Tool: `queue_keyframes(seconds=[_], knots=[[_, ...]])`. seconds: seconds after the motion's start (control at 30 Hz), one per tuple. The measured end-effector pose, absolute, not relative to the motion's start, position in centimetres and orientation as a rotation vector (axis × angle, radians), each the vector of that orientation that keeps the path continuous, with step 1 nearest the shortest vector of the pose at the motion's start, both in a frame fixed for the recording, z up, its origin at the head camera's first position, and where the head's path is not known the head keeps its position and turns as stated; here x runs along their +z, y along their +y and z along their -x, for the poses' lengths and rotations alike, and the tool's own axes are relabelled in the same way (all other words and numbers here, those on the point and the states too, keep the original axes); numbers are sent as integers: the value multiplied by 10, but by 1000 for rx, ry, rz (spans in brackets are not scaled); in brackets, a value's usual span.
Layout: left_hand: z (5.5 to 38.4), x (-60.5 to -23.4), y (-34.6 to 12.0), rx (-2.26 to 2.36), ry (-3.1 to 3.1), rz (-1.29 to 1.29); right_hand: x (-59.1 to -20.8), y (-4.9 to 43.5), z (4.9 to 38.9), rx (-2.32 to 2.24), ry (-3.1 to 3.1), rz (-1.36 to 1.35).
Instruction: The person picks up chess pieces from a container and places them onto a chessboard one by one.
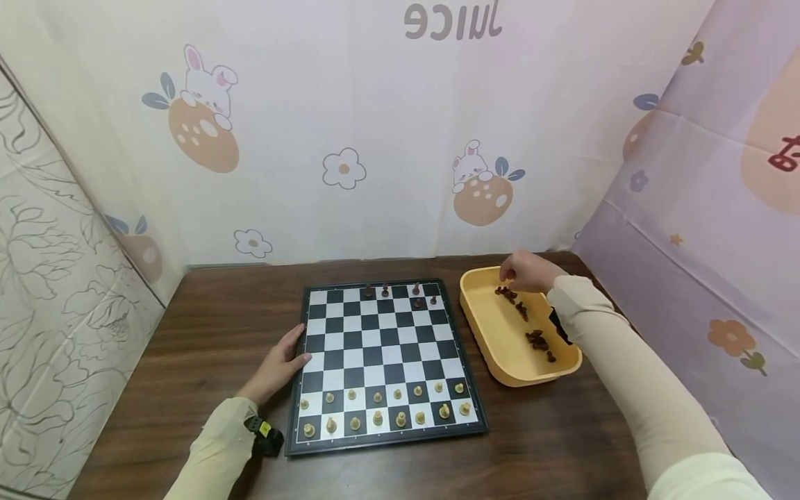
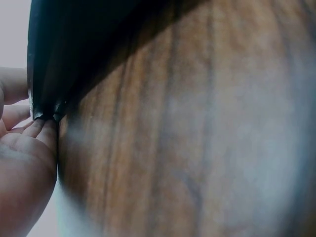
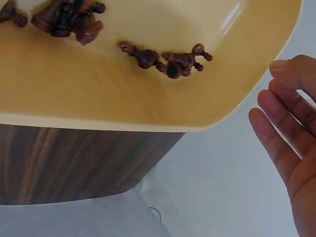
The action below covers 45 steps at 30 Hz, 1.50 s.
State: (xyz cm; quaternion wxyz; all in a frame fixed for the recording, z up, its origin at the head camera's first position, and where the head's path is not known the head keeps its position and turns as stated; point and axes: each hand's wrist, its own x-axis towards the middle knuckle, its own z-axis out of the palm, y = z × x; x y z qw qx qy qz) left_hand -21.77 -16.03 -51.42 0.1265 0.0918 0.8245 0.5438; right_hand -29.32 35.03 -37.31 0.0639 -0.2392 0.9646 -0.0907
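A black-and-white chessboard [image 1: 372, 338] lies on the table, with light chess pieces [image 1: 400, 419] in two rows at the near side. Several dark chess pieces [image 1: 385, 290] stand at its far side. My left hand [image 1: 275, 367] holds the board's left edge, thumb over the top and fingers against the side. In the left wrist view, fingertips meet the board's dark underside edge [image 2: 47, 106]. My right hand [image 1: 530, 272] is over the far end of a yellow tray [image 1: 494, 340]. Its fingers are loosely bent, with nothing visible between them. Dark chess pieces [image 3: 182, 63] lie below in the tray.
The tray stands right of the board on the brown wooden table [image 1: 219, 312]. Behind the table hangs a printed curtain [image 1: 400, 139], and another purple-toned curtain [image 1: 706, 229] runs along the right side. A patterned panel [image 1: 62, 292] borders the left.
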Motion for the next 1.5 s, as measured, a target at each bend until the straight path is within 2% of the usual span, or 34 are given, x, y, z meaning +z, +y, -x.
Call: queue_keyframes(seconds=[1.5], knots=[[217,-516,-162,1610,2403,-295,-413,381,244,-326,2768,708]])
